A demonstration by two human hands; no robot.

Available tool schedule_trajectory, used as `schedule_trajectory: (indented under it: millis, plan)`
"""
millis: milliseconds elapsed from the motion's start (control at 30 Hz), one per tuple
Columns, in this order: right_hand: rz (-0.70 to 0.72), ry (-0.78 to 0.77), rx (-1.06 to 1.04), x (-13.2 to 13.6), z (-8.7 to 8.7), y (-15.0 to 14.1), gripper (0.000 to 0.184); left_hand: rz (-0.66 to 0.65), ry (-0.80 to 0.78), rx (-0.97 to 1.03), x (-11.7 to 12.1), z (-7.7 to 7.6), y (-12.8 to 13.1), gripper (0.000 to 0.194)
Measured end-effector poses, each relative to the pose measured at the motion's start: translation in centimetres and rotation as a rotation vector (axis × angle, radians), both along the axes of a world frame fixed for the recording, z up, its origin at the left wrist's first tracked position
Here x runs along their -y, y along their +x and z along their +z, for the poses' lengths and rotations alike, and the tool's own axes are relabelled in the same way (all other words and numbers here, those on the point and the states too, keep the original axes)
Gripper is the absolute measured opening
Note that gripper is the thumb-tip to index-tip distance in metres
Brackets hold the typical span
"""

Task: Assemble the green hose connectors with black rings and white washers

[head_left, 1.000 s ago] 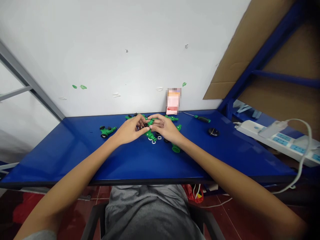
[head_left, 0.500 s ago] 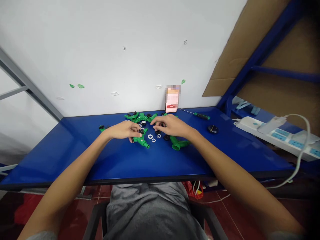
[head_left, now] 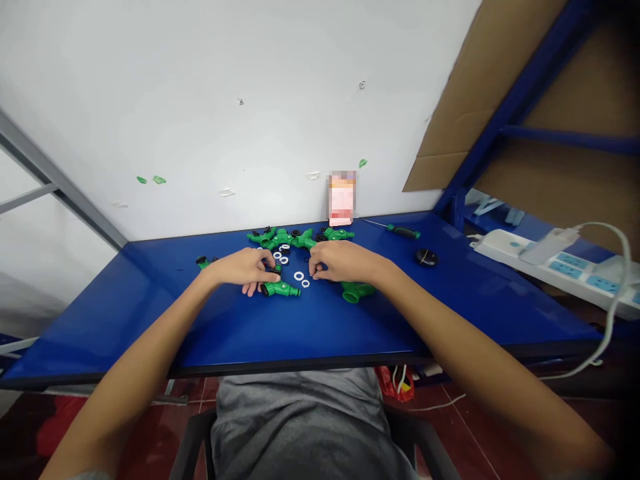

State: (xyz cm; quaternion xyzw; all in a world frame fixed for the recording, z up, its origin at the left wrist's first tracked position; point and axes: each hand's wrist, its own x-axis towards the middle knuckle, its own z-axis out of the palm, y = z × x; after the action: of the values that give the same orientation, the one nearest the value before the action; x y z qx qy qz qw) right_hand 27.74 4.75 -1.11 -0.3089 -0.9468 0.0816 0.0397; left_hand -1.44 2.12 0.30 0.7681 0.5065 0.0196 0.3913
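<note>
My left hand [head_left: 243, 269] is closed around a green hose splitter [head_left: 284, 289] with black fittings, its narrow ribbed end pointing right. My right hand [head_left: 336, 260] is pinched just above the blue tabletop, thumb and forefinger together; what sits between the tips is too small to make out. Close to its fingertips lie two white ring washers [head_left: 299, 276]. More white washers [head_left: 283, 261] lie behind the held splitter, beside small black parts. A wide-mouthed green fitting [head_left: 354, 293] is partly covered by my right wrist.
Several green splitters [head_left: 283, 238] line the back of the blue table [head_left: 280, 333]. A lit phone [head_left: 341, 200] leans on the wall. To the right are a screwdriver [head_left: 404, 231], a coiled black item [head_left: 426, 257] and a white power strip [head_left: 555, 263] with a cable.
My right hand has come down to the table and its fingers have closed into a pinch where a white washer lay. The splitter in my left hand has turned to lie flatter.
</note>
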Motion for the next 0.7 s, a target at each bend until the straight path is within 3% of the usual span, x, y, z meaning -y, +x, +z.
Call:
schedule_trajectory:
  millis: [100, 233, 367, 467, 567, 700]
  plan:
    - [-0.010, 0.007, 0.031, 0.3, 0.0, -0.2, 0.017, 0.026, -0.018, 0.040, 0.4, 0.1, 0.6, 0.062]
    - [-0.017, 0.027, 0.032, 0.4, -0.3, -0.6, 0.017, 0.046, 0.025, 0.098, 0.3, 0.6, 0.3, 0.048]
    - [-0.019, 0.030, -0.038, 0.4, -0.4, -0.7, 0.012, 0.141, 0.417, 0.074, -1.2, 0.0, -0.8, 0.032]
    - [-0.054, 0.027, -0.132, 0.3, -0.1, -0.5, 0.004, 0.201, 0.736, -0.070, -2.5, -0.9, -1.8, 0.021]
    - [-0.075, 0.005, -0.180, 0.3, 0.4, -0.2, 0.004, 0.190, 0.763, -0.135, -3.4, -1.3, -2.6, 0.019]
    - [-0.040, -0.023, -0.184, 0.6, 0.6, -0.2, 0.008, 0.140, 0.684, -0.125, -3.7, -1.0, -3.4, 0.022]
